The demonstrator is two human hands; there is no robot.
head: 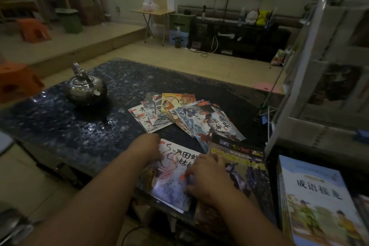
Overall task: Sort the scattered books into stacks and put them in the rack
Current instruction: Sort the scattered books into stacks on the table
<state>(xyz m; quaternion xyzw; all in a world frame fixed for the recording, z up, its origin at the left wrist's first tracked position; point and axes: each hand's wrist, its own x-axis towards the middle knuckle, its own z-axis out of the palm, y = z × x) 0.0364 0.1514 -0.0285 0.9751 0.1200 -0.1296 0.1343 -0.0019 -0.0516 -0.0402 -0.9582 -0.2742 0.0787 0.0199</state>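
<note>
**Both hands on the near book.** The book (169, 181) lies at the table's (60, 126) near edge, its long axis running roughly away from us. The left hand (148, 151) meets its far-left corner. The right hand (205, 178), fingers bent, rests on the cover's right half. We cannot tell whether either hand grips. The fanned books (179, 114) lie just beyond, nearer the left hand, and the rack (337, 16) stands to the right.
</note>
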